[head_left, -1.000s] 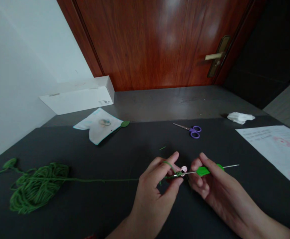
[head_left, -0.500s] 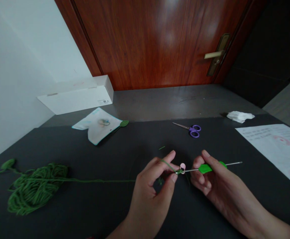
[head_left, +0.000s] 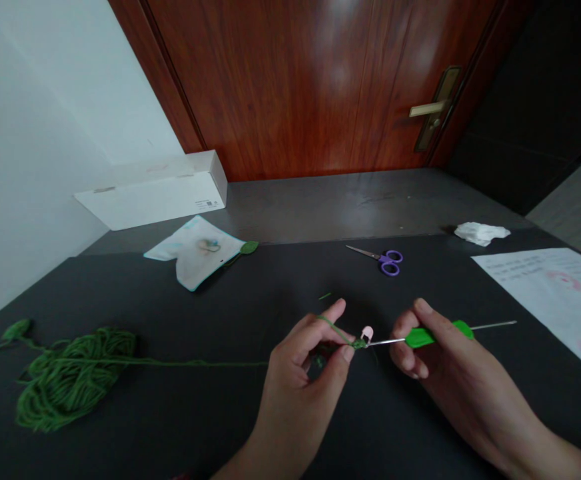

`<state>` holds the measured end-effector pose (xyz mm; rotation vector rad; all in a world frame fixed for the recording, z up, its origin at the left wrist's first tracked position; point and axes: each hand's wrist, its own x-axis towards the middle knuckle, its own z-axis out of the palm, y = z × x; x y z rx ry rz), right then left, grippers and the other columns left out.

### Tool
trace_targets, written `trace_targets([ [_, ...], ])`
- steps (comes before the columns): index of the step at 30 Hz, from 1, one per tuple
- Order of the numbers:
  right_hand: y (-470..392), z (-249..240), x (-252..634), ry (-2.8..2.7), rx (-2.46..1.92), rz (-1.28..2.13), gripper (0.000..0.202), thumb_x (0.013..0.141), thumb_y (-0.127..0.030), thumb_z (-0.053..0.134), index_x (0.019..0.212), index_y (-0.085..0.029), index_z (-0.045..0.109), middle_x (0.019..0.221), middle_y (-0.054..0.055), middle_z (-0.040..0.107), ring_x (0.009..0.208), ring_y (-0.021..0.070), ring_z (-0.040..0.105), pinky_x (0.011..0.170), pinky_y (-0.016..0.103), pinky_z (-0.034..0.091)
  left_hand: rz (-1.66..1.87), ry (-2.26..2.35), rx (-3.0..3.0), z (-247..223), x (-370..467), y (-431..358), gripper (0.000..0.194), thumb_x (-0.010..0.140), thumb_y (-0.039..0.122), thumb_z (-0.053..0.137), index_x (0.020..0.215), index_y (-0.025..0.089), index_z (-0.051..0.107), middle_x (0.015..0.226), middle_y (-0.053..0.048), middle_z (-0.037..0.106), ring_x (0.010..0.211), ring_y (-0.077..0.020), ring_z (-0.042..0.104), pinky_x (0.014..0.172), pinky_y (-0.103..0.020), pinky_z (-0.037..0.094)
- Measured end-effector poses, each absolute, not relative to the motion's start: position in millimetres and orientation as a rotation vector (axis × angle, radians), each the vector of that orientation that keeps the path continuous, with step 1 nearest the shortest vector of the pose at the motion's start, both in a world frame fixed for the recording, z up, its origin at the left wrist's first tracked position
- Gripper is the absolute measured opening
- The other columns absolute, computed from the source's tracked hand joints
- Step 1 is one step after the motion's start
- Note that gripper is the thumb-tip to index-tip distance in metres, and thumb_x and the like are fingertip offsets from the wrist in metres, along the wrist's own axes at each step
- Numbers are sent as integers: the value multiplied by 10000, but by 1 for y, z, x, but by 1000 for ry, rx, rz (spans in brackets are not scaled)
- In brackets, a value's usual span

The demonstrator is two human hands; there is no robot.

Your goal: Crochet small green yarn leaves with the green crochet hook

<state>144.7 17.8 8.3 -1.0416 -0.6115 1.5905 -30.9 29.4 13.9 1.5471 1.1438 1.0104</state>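
Observation:
Between thumb and fingers, my left hand (head_left: 303, 380) pinches a small piece of green crochet work (head_left: 358, 344). A strand of green yarn (head_left: 338, 328) loops over its raised index finger. Clipped to the work is a pink stitch marker (head_left: 367, 333). My right hand (head_left: 445, 353) is closed round the green handle of a crochet hook (head_left: 418, 337), whose metal shaft points left and whose tip is at the crochet work. The hook's other metal end sticks out to the right. From the left hand the yarn runs back to a green skein (head_left: 78, 373) on the table.
Purple-handled scissors (head_left: 389, 262) lie beyond my hands. A pale pouch (head_left: 205, 253) with a green leaf-shaped piece (head_left: 249, 248) is behind left, near a white box (head_left: 160, 197). Printed paper (head_left: 550, 287) and a crumpled white tissue (head_left: 480, 233) lie at right. A yarn scrap (head_left: 324, 296) is nearby.
My right hand has drawn the crochet hook to the right, so its tip now sits at the right edge of the crochet work. The left hand has barely moved.

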Motion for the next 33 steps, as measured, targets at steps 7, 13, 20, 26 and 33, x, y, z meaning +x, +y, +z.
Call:
trace_targets([
  [7, 17, 9, 146, -723, -1077, 1481, 382, 878, -467, 535, 671, -192, 699, 535, 21, 588, 504, 134, 433, 507, 260, 370, 994, 1129, 1503, 15, -30, 31, 155, 823, 109, 566, 739, 222, 632, 980, -51, 725, 1263, -224, 481, 879, -300, 445],
  [13, 16, 9, 148, -793, -1089, 1436, 377, 885, -463, 522, 686, -201, 708, 534, 31, 607, 509, 149, 464, 505, 277, 370, 980, 1144, 1508, 13, -31, 32, 144, 818, 120, 570, 734, 221, 628, 1072, -61, 710, 1253, -233, 489, 859, -313, 442],
  [20, 13, 8, 149, -932, -1098, 1360, 394, 922, -416, 480, 679, -206, 708, 555, 35, 633, 517, 152, 493, 520, 284, 383, 939, 1180, 1459, 14, -31, 30, 141, 799, 131, 591, 687, 213, 618, 1090, -67, 709, 1213, -244, 522, 849, -317, 429],
  [26, 15, 8, 149, -1004, -1106, 1403, 402, 905, -438, 507, 661, -190, 709, 537, 43, 636, 506, 154, 499, 507, 283, 380, 831, 1097, 1268, 14, -30, 35, 47, 745, 153, 665, 723, 185, 691, 951, -71, 726, 915, -216, 638, 750, -305, 447],
  [33, 25, 5, 147, -594, -1038, 1684, 355, 870, -417, 571, 643, -165, 673, 473, -3, 545, 461, 96, 399, 474, 214, 346, 840, 907, 932, 9, -29, 39, 429, 756, 232, 701, 1179, 186, 643, 721, 9, 630, 632, -104, 526, 607, -255, 408],
])
